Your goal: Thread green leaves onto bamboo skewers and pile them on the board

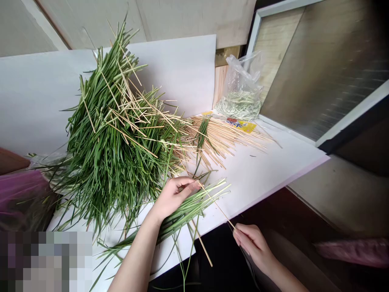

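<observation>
Left hand [173, 198] is clamping green grass blades [185, 213] onto a bamboo skewer [215, 205]; right fingers [243, 237] are gripping its end, apparently tensioning it.

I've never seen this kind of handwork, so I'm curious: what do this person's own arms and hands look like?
The left hand and right hand are bare, without gloves, and no rings show. The left forearm and right forearm are bare too, with no sleeves in view.
</observation>
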`<state>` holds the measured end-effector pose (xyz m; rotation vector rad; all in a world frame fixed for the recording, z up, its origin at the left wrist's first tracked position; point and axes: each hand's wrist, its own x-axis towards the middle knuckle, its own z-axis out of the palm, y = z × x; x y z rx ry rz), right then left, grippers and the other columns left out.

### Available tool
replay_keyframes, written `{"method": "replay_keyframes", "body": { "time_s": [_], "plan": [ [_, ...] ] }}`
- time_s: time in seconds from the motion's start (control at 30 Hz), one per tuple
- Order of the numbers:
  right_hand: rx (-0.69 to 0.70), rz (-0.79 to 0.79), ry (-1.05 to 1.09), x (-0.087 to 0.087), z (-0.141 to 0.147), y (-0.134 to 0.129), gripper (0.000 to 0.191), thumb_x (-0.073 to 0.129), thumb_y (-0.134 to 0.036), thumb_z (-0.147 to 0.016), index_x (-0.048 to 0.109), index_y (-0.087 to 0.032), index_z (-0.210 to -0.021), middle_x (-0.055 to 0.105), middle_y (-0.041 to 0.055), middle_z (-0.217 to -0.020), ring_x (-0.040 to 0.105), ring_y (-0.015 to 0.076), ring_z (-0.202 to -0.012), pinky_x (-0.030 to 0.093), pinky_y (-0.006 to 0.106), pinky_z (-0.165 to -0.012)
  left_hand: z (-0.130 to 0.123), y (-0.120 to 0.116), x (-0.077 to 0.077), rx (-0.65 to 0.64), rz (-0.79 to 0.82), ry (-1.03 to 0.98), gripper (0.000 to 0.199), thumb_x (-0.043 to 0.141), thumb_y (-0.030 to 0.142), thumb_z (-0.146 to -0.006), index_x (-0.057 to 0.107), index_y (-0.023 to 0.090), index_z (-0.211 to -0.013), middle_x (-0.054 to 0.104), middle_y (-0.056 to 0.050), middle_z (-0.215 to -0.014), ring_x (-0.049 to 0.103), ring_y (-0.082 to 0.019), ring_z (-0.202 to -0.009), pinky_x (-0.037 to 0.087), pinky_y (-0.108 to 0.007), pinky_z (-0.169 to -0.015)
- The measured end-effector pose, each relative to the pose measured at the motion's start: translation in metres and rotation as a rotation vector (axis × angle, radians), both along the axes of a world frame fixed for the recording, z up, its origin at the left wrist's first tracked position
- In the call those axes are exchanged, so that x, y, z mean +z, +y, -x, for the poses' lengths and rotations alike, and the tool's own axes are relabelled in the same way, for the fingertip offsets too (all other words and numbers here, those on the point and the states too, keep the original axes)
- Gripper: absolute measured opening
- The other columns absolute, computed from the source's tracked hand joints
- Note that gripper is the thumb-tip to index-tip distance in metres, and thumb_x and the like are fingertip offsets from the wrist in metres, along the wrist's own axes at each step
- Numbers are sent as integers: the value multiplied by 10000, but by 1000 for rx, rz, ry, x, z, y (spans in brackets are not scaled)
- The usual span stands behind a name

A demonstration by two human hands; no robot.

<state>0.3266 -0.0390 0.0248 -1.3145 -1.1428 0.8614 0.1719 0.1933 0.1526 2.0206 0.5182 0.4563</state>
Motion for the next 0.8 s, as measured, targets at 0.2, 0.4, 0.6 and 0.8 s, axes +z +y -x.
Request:
{"method": "replay_keyframes", "body": {
  "time_s": [0.2,0.4,0.6,0.8],
  "plan": [
    [48,-82,-63,8,0,0,509,417,-429,-1084,388,-205,-629,345,-46,-549,344,126,-475,242,285,-495,-4,4,-12,58,-394,194,140,648,261,-929,740,195,-1011,757,-56,-994,686,-226,-926,500,-347,-879],
    [47,-80,-75,7,0,1,498,419,-413,-1084,386,-206,-632,346,-46,-554,352,129,-485,246,287,-503,-5,2,-14,24,-522,314,66,700,142,-856,695,200,-888,721,-47,-943,643,-242,-937,484,-354,-865],
    [37,-72,-76,7,1,1,501,421,-422,-1083,394,-206,-631,354,-44,-561,351,131,-492,245,285,-501,-7,-2,-15,42,-488,304,198,669,152,-877,677,210,-1065,717,-42,-938,635,-243,-941,476,-356,-872],
    [32,-64,-78,7,1,2,515,411,-447,-1086,394,-207,-630,361,-43,-561,350,129,-488,243,282,-495,-7,-2,-15,36,-511,302,113,632,85,-847,650,195,-829,675,-35,-861,619,-223,-867,470,-324,-806]
  ]
}}
